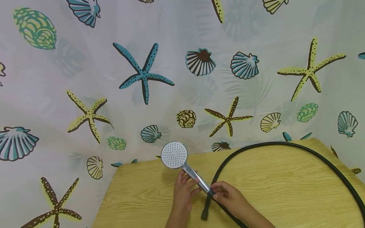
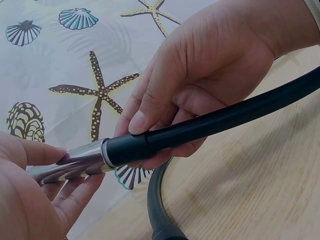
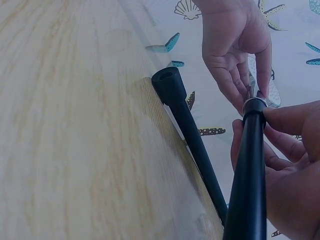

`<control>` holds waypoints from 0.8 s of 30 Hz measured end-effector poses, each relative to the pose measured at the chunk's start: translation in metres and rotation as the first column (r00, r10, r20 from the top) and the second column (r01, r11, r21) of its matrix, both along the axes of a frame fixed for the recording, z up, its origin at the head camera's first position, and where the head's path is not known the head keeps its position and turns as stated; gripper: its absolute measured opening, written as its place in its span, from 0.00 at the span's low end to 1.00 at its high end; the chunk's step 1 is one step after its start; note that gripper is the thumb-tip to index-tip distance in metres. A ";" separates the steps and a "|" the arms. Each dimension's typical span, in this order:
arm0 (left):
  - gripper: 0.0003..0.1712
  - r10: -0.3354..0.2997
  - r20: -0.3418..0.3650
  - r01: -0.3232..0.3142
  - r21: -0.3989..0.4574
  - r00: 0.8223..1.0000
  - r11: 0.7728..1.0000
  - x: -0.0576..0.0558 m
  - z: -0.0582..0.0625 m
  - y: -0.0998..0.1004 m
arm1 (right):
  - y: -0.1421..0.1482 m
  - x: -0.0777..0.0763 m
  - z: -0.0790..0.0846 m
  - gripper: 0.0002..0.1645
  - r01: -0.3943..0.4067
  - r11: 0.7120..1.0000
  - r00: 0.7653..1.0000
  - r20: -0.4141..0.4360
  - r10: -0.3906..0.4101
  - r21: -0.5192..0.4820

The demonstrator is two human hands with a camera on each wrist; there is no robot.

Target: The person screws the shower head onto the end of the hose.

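Note:
A shower head (image 1: 174, 155) with a round white spray face and a chrome handle (image 1: 196, 177) is held up over the table, its face toward the camera. My left hand (image 1: 183, 193) grips the chrome handle between thumb and fingers. At the handle's lower end, my right hand (image 1: 229, 198) pinches the black connector (image 2: 127, 149) of a shower hose (image 2: 225, 120). The connector sits right against the handle's silver rim, in line with it. In the right wrist view the left hand (image 3: 240, 50) lies beyond the connector, with the right hand (image 3: 290, 165) beside it.
The black hose (image 1: 273, 143) arcs across the wooden table (image 1: 137, 190) toward the right edge. Its other end (image 1: 204, 215), a wider black fitting, lies near my hands. Behind the table hangs a white curtain (image 1: 176, 25) printed with shells and starfish.

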State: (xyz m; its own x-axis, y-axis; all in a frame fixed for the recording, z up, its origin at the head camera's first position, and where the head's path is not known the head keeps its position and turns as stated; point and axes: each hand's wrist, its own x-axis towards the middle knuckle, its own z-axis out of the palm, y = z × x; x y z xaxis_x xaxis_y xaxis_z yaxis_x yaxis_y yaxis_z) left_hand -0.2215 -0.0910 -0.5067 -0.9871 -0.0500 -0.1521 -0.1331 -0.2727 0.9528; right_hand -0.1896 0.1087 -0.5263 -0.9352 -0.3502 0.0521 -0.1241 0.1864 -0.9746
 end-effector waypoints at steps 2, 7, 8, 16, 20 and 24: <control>0.41 -0.001 0.000 0.001 0.001 1.000 1.000 0.000 0.000 0.000 | 0.000 0.000 0.000 0.21 -0.003 1.000 1.000 0.004 0.003 -0.002; 0.41 0.001 -0.001 -0.001 0.000 1.000 1.000 0.001 0.001 0.000 | 0.001 0.000 0.000 0.21 -0.011 1.000 1.000 0.013 0.011 -0.012; 0.41 0.001 -0.001 -0.001 -0.001 1.000 1.000 0.001 0.001 0.000 | 0.001 0.000 0.000 0.21 -0.012 1.000 1.000 0.015 0.012 -0.013; 0.42 0.001 0.000 -0.001 -0.003 1.000 1.000 0.001 0.001 0.000 | 0.001 0.000 -0.001 0.21 -0.011 1.000 1.000 -0.003 0.011 0.008; 0.42 0.000 -0.001 0.000 -0.005 1.000 1.000 0.001 0.001 0.000 | 0.000 -0.001 -0.001 0.21 -0.007 1.000 1.000 -0.007 0.007 0.006; 0.41 0.006 -0.006 -0.006 -0.006 1.000 1.000 0.000 0.000 0.001 | -0.001 -0.001 -0.001 0.22 0.004 1.000 1.000 0.015 -0.004 -0.025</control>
State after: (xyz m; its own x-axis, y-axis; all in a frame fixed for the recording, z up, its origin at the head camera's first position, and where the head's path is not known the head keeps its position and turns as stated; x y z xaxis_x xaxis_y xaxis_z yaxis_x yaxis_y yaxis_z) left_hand -0.2211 -0.0903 -0.5068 -0.9877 -0.0567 -0.1460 -0.1258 -0.2674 0.9553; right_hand -0.1903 0.1081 -0.5273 -0.9374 -0.3451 0.0467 -0.1087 0.1624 -0.9807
